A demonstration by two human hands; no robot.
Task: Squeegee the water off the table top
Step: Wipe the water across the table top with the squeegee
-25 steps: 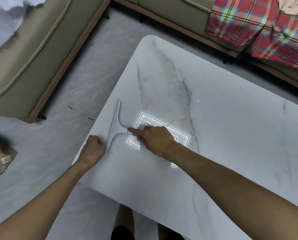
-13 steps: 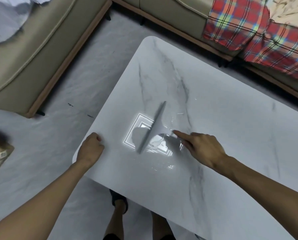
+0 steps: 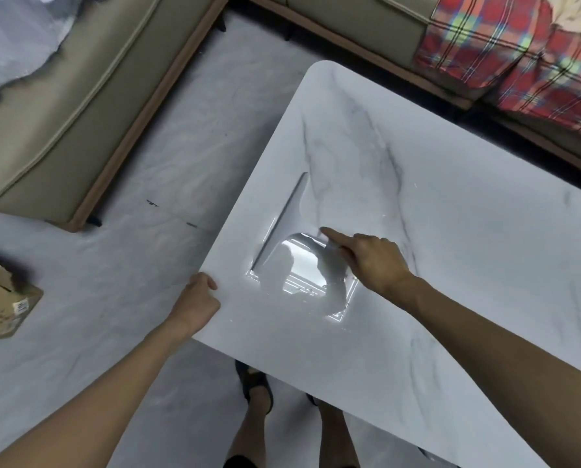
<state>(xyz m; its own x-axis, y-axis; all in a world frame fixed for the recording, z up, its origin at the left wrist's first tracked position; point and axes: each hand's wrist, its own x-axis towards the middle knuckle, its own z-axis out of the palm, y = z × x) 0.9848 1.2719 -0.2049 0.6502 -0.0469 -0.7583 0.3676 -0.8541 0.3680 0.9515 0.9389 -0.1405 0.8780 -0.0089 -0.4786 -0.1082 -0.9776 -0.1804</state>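
Near the left edge of the tabletop [image 3: 451,265], the squeegee [image 3: 282,219] lies with its long blade on the marble, running far to near almost parallel to that edge, its pale handle leading back to the right hand [image 3: 373,261]. That hand grips the handle: the index finger [image 3: 331,235] is stretched forward along it toward the blade and the other fingers are curled round it. The blade therefore sits just ahead of the fingertip, on the side toward the edge. The left hand [image 3: 197,298] clamps the tabletop's rim by the near corner, fingers curled over it, close to the blade's near end but apart from it.

Risks, as I judge them: a glossy patch that looks like water [image 3: 302,278] lies behind the blade, under the right hand, so a push toward the edge from here would miss it and 1 more pass would be needed. With pressure coming through 1 finger at the middle, the blade's ends could lift and leave streaks. Whatever goes over the edge lands on the floor [image 3: 130,282] near the sandalled foot [image 3: 253,383], where it could be slippery
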